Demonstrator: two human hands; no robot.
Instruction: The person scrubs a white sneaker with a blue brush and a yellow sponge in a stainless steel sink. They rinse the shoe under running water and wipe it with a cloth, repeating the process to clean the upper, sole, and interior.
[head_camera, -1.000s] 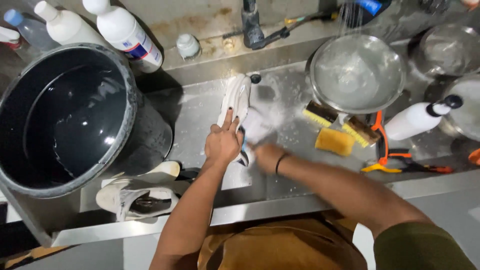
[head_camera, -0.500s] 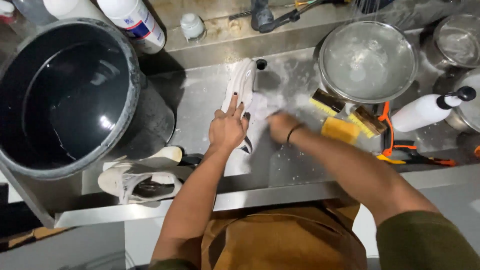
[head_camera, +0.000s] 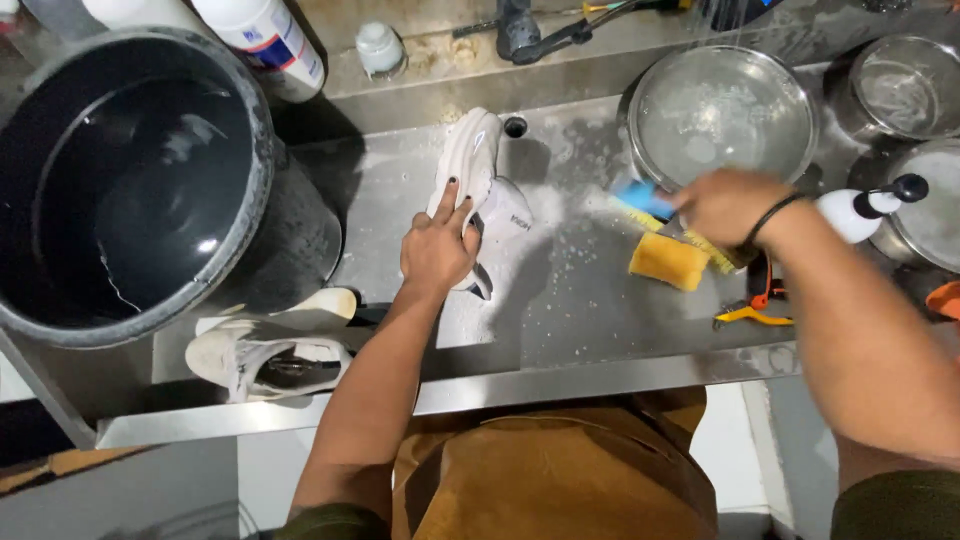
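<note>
Surface: a wet, soapy steel sink counter (head_camera: 560, 320), seen from above, tap at the far edge
Left hand: the left hand (head_camera: 437, 250) lies flat, fingers spread, pressing down on a white sneaker (head_camera: 480, 190) that lies under and just beyond the palm
Right hand: the right hand (head_camera: 725, 205) is blurred, closed around a blue-handled brush (head_camera: 645, 198); how tightly, I cannot tell
Change: half a second ago the right hand was on the shoe beside the left; it has now swung out to the right, over the yellow sponge (head_camera: 668, 260)
Meaning: scrubbing seems paused, probably to re-wet or swap the tool, while the left hand keeps the shoe pinned
Beyond the right hand: a steel bowl of soapy water (head_camera: 722, 115)
Left of the left hand: a large black bucket of water (head_camera: 120, 190), and nearer the body a second white sneaker (head_camera: 265, 360)
Right of the right hand: a white spray bottle (head_camera: 865, 210)
</note>
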